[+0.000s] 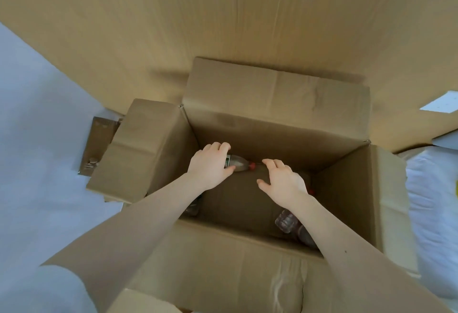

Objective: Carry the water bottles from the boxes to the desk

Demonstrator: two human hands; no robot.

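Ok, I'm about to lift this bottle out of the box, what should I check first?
1. Grip: ok. The left hand has its fingers curled round the bottle.
2. Closure: ok. The red cap is on.
3. Spare hand: ok. The right hand is open beside the cap and holds nothing.
4. Way out: ok. The flaps of the box are folded outward.
5. Box emptied: not ok. A second bottle lies under the right forearm.
6. Route to the desk: cannot tell, as it is out of view.
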